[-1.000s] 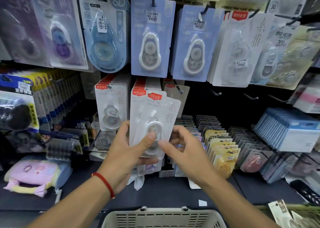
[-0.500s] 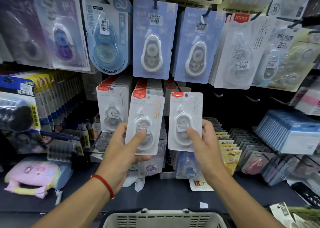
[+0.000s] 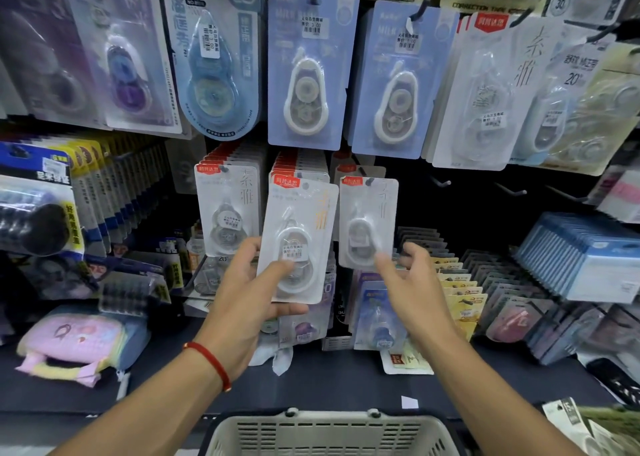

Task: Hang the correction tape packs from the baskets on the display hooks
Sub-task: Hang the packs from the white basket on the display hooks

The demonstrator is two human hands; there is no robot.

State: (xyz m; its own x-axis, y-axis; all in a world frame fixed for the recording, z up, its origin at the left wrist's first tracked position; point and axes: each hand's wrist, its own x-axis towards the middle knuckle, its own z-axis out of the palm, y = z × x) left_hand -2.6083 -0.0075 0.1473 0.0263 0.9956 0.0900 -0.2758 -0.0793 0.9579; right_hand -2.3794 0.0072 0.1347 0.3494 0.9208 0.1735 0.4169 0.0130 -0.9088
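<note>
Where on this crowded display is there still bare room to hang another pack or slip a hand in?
Free: the dark gap right of the white pack on the lower row, where bare hooks jut out below the upper packs. The dark shelf in front of the basket also has bare patches. Crowded: the full upper row, and the hooks behind the pack in the left hand.

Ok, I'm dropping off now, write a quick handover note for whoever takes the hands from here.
Left hand: grips one white pack, tilted, not hung.
Right hand: open, blurred, holding nothing, just below the pack on the hook.
Done: that pack hangs on the third hook of the lower row.
Left: hang the left hand's pack, then check the basket; its inside is out of view.
</note>
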